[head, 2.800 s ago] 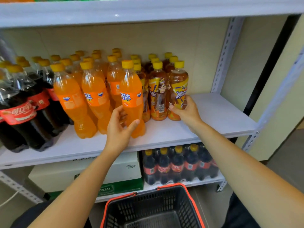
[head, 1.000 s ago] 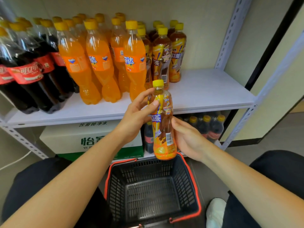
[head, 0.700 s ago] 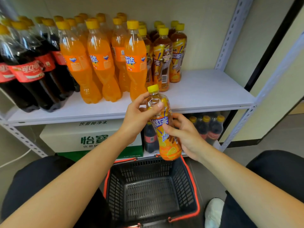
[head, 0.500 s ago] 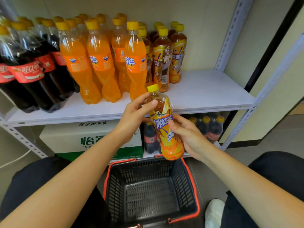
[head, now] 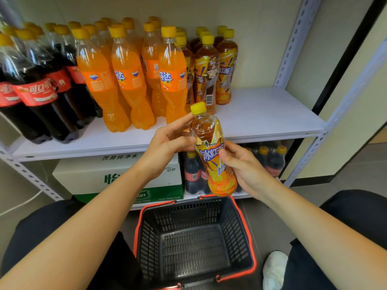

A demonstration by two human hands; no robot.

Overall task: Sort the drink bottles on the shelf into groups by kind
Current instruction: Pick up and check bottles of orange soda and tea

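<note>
Both hands on my tea bottle (head: 213, 151): left hand (head: 167, 147) pinching its neck, right hand (head: 245, 168) wrapped round label. Bottle tilted, held above black basket (head: 196, 243), in front of shelf (head: 263, 114).

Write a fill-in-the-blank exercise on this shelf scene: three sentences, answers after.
1. The left hand and the right hand hold one iced tea bottle with a ____ cap.
2. It hangs above a black basket whose rim is ____.
3. On the shelf, the orange soda bottles stand between the tea bottles and the ____ bottles.

Missing words: yellow; red; cola.
</note>
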